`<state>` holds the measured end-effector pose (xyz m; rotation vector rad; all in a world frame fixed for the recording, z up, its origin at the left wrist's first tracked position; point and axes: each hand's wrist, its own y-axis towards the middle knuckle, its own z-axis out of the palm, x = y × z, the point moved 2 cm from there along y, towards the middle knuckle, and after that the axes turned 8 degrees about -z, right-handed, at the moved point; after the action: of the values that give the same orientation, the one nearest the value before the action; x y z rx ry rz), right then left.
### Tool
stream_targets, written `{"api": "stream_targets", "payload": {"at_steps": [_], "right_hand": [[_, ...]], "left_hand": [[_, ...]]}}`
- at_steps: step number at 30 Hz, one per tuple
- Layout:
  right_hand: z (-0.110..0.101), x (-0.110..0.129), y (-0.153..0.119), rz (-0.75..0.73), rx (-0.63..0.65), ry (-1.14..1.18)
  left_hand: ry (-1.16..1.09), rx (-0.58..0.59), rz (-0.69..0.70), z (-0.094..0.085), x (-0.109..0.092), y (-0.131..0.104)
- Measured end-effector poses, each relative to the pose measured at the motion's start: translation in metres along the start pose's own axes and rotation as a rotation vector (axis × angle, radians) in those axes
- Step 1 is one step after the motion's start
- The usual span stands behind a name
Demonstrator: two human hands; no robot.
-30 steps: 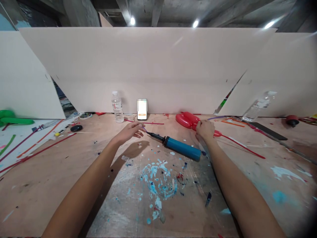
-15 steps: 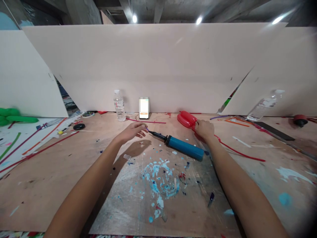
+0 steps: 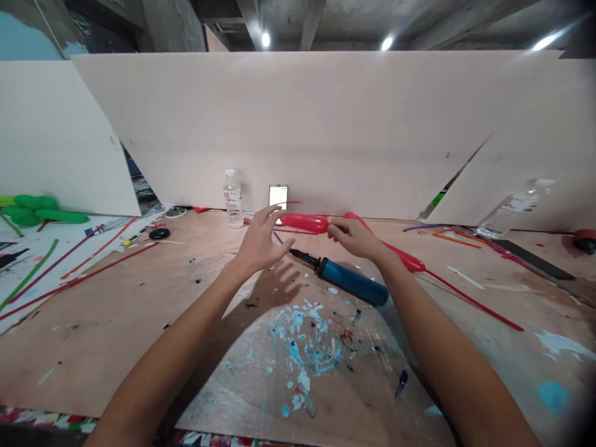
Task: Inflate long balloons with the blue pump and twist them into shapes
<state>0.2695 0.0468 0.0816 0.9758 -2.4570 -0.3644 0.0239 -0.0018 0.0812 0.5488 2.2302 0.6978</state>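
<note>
A long red balloon (image 3: 305,222) is held up off the table, and my right hand (image 3: 354,237) pinches it between thumb and fingers at the end of an inflated section. Past that hand, more of the balloon runs right and ends in a thin uninflated tail. My left hand (image 3: 263,241) is by the balloon's left end, thumb well apart from the fingers; whether it touches the balloon is hard to tell. Below both hands a blue hand pump (image 3: 354,282) with a black nozzle lies on the table. A short purple strip (image 3: 278,237) is near the nozzle tip.
Behind the hands stand a water bottle (image 3: 233,198) and a lit phone (image 3: 278,195) by the white panel (image 3: 298,124). Another bottle (image 3: 514,208) leans at the right. Green balloons (image 3: 41,211) and loose uninflated ones lie left. Blue paint flakes (image 3: 305,338) spot the tabletop.
My right hand has lifted the red balloon from the table and brought it left. My left hand has left the pump's nozzle tip and opened beside the balloon. The view has shifted slightly.
</note>
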Motion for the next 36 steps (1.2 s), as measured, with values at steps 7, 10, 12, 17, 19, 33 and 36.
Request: {"api": "stream_targets", "payload": {"at_steps": [7, 10, 12, 17, 19, 33, 36], "right_hand": [[0.01, 0.06, 0.003, -0.167, 0.036, 0.227], [0.01, 0.059, 0.003, -0.165, -0.005, 0.238], [0.012, 0.059, 0.003, -0.167, -0.014, 0.244], [0.017, 0.063, 0.003, -0.163, -0.001, 0.214], [0.018, 0.065, 0.003, -0.171, 0.015, 0.19], [0.018, 0.05, 0.0, -0.164, -0.042, 0.155], [0.018, 0.048, 0.0, -0.149, -0.033, 0.157]], "left_hand": [[0.018, 0.389, -0.139, 0.003, -0.011, -0.002], [-0.11, 0.489, -0.155, 0.004, -0.009, -0.004], [-0.176, 0.54, -0.189, 0.005, -0.008, -0.005], [-0.22, 0.564, -0.136, 0.007, -0.007, -0.006], [-0.204, 0.576, -0.134, 0.008, -0.005, -0.006], [-0.232, 0.668, -0.246, 0.003, 0.013, -0.006], [-0.269, 0.715, -0.267, 0.009, 0.014, -0.007]]}}
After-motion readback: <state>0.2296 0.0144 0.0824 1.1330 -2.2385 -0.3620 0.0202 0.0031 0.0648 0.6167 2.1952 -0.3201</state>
